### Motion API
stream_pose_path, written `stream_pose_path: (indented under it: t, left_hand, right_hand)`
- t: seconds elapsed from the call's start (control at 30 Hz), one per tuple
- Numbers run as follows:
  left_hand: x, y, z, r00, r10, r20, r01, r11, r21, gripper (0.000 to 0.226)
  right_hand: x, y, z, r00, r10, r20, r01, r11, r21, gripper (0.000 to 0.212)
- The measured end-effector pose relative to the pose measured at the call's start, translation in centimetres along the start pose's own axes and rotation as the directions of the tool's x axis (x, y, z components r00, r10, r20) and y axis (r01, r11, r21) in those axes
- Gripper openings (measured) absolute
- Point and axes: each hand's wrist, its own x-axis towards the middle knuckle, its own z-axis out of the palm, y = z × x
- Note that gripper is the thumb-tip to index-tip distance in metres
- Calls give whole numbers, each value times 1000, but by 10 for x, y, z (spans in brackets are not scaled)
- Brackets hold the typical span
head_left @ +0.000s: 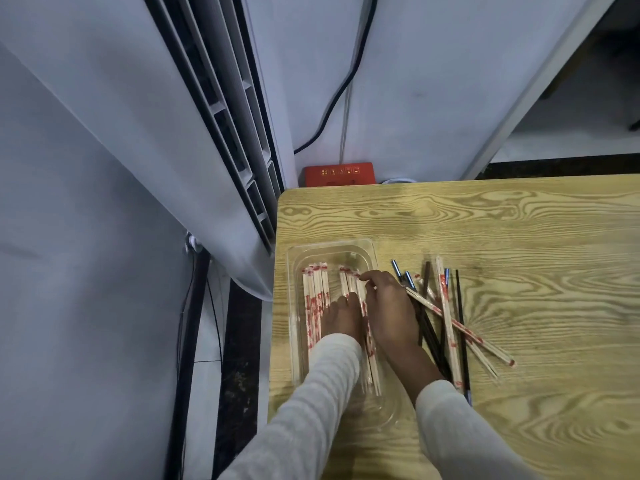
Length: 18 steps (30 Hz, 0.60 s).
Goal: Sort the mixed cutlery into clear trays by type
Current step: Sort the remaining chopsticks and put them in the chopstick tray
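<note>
Some wrapped chopsticks [347,283], pinched by the right hand [389,313] (the left hand [341,320] grip cannot be told), could be pushed over the clear tray [329,244] rim.

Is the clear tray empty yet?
No. The clear tray holds paper-wrapped chopsticks lying lengthwise in two groups.

The middle lengths of the red-printed paper-wrapped chopsticks [313,299] in the clear plastic tray [332,249] are covered by the left hand [341,320], whose grip cannot be made out. Parts of the thin black chopsticks [462,327] are hidden under the right hand [391,313] and wrist. The print on the flat red box [339,174] at upper centre is too small to be read. The pale knitted sleeves [311,403] are cut off by the bottom edge.
</note>
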Motion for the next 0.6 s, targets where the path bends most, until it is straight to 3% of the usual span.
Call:
stream_pose_path:
  t: [0.17,0.33,0.47,0.6]
  left_hand:
    - [6,8,2,981,-192,14,193,981,-21,30]
    - [6,11,-2,969,-245,42,246,969,-28,32]
    - [3,7,-17,956,-288,-58,261,923,-284,29]
    - [-5,-4,-36,911,-375,-169,213,782,-585,11]
  right_hand:
    - [2,3,2,999,-11,46,12,1000,-4,29]
    - [3,11,-2,999,-4,35,4,1000,-2,27]
    - [5,14,-7,999,19,-26,-17,998,67,27]
    - [0,2,4,996,84,-25,-81,992,99,28]
